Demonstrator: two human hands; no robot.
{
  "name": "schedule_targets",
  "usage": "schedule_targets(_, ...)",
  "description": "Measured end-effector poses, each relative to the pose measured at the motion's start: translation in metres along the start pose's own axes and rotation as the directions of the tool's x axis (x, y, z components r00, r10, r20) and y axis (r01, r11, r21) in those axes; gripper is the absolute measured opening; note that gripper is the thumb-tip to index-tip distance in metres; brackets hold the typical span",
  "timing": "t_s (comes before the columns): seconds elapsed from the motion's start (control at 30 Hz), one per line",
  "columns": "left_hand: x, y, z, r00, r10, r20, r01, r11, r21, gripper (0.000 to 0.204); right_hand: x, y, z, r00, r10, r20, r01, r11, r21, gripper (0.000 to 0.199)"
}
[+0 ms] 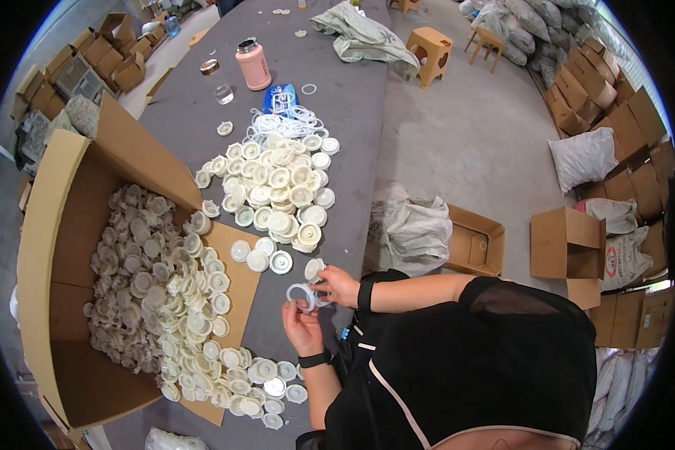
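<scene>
My left hand [301, 330] is closed, pinching the lower edge of a translucent white ring [291, 292]. Just above it, the fingers of my right hand [340, 286] are closed on a round white plastic cap [314, 269]. A second ring [323, 298] shows by the right fingers; whether they grip it I cannot tell. Both hands are close together over the near edge of the grey-covered table [352, 142]. A pile of similar caps [279, 180] lies beyond my hands, with a heap of loose white rings [274, 127] behind it.
To the left, a large open cardboard box [60, 300] lies on its side, caps spilling out over its flap. A pink bottle [254, 67], a clear bottle [221, 91], a blue packet [279, 100] and a grey cloth [356, 34] lie farther back. On the floor stand a stool [432, 52] and cartons [555, 244].
</scene>
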State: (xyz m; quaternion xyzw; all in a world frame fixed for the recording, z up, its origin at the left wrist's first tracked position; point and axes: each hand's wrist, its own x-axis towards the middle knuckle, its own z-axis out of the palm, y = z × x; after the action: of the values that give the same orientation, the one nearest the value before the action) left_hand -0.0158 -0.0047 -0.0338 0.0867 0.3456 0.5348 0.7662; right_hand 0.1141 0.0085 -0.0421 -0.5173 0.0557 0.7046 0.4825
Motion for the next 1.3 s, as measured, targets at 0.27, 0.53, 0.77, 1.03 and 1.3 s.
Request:
schedule_targets(0.27,-0.017,0.004,0.018,0.874,0.475,-0.102,-0.388,0.808,0.444,0.004,-0.012,0.006,0.012,0.987,-0.054,0.154,0.07,0.992,-0.103,0.012)
schedule_targets(0.53,-0.023,0.031,0.032,0.979,0.176,-0.103,-0.192,0.966,-0.174,0.006,-0.03,-0.001,0.023,0.917,-0.091,0.389,0.159,0.976,-0.147,0.013)
schedule_targets(0.77,-0.019,0.023,0.022,0.95,0.282,-0.138,-0.282,0.959,0.018,0.005,-0.041,-0.002,0.029,0.83,-0.07,0.554,0.173,0.976,-0.136,0.012)
schedule_targets(1.03,-0.025,0.021,0.029,0.927,0.321,-0.194,-0.311,0.947,0.08,0.006,-0.056,-0.007,0.034,0.792,-0.074,0.607,0.183,0.976,-0.12,0.016)
schedule_targets(1.3,-0.035,0.029,0.039,0.994,0.106,-0.036,-0.111,0.972,-0.207,0.01,-0.076,-0.015,0.042,0.791,-0.253,0.558,0.369,0.923,-0.104,0.013)
